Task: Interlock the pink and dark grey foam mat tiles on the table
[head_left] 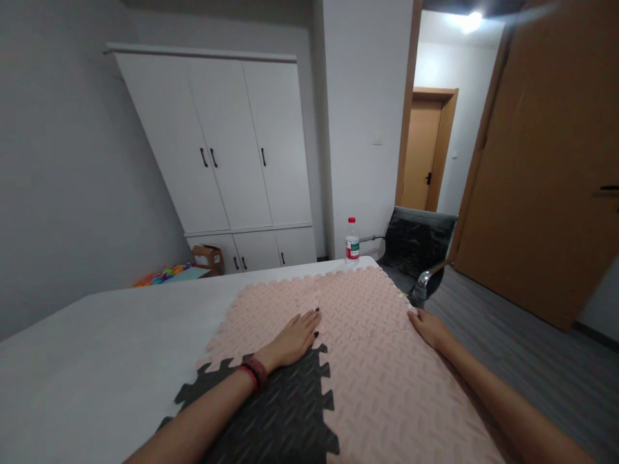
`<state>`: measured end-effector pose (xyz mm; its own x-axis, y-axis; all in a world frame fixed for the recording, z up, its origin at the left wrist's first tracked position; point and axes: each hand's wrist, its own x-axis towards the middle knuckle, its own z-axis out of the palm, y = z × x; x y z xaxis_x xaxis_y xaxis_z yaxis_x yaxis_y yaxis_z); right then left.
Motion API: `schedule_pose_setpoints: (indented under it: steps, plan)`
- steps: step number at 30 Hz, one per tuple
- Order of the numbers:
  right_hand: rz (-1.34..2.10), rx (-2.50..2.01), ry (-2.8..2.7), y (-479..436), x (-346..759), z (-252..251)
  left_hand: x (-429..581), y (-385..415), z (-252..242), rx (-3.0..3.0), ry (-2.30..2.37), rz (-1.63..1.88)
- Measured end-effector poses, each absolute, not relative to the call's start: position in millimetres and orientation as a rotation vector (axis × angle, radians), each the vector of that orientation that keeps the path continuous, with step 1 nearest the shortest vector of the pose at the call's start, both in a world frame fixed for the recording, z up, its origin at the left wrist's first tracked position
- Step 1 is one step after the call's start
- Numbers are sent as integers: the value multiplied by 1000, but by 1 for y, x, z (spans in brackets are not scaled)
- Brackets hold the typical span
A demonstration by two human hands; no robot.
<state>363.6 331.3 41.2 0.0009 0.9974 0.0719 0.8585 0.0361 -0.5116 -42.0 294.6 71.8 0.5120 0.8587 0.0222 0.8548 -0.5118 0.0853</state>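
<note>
Interlocking foam tiles with a raised tread pattern lie on the white table. My left hand [294, 338] rests palm down with its fingers stretched out, across the seam where the black foam tile [275, 412] meets the pink foam mat [377, 361]. A red bracelet circles that wrist. At the mat's right edge, my right hand [429, 328] is closed on the border of the pink mat, its fingertips at the rim and part of the fingers hidden. The black tile's toothed left and right edges show, and its right teeth lie over the pink surface.
A water bottle with a red cap [353, 241] stands at the table's [97, 348] far edge. Beyond the right corner is a black chair [418, 241] with metal arms. A cardboard box [207, 256] and colourful items [162, 276] sit behind the table, before a white wardrobe [232, 142].
</note>
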Motion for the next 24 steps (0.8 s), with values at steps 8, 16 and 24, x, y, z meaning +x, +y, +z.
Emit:
schedule_pose_setpoints:
  steps: [8,16,24]
  plan:
    - [476,-1878,-1913,322,359,54,-45,287,65,2624,1498,35]
    - [482,-1882,-1915,329,362,46,-42,284,65,2627,1512,68]
    - [481,-1885,-1939,338,369,34,-40,279,71,2628,1466,87]
